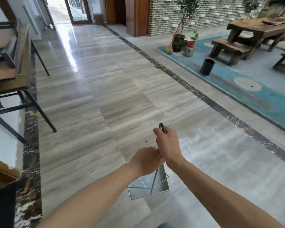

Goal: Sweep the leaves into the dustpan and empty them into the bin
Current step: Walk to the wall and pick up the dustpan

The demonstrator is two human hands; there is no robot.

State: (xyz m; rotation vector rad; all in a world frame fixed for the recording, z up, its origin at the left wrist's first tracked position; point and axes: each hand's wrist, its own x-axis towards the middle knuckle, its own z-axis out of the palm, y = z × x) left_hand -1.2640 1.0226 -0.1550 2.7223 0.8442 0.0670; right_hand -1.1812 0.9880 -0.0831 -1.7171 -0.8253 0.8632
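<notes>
Low in front of the person, well short of the black bin (207,66) on the blue rug (247,89), a metal dustpan (156,183) hangs just above the pale floor, its long handle (162,128) rising between both hands. The right hand (167,144) curls tight round the handle near its dark looped top, and the left hand (146,159) grips the shaft just below it, touching the right wrist. Beyond the bin, a broom (169,46) leans by the potted plants, and some leaves (160,67) lie on the dark floor strip left of the bin.

both forearms reach forward — left grip (146,160) and right grip (167,145) curled, touching.
</notes>
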